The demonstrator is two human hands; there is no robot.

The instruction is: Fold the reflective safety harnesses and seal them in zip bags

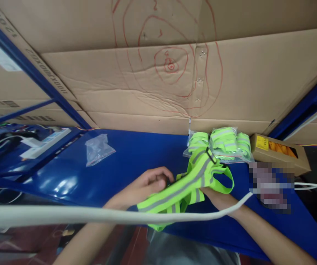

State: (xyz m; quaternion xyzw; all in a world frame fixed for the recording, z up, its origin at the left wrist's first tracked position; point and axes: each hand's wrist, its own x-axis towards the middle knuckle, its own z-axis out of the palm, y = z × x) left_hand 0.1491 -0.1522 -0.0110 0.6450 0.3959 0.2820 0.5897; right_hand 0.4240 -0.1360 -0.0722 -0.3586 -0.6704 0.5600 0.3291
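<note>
A neon-green reflective strap vest [186,184] with grey stripes and a black buckle [210,156] is bunched up above the blue table. My left hand [155,180] is at its left side, fingers and thumb curled in on the straps. One wide band runs down past the thumb, and looser loops hang below it. From the right, my right hand [208,193] reaches in under the bundle; the green bands hide its fingers, so its grip does not show. Just behind the vest lie clear bags [224,141] packed with similar green straps.
An empty clear zip bag [99,149] lies left on the blue table [136,151]. At right stand an open cardboard box [299,158] with orange contents and a blurred-out patch. A white cable [92,214] crosses the foreground. Cardboard marked with red rings [171,66] backs the table.
</note>
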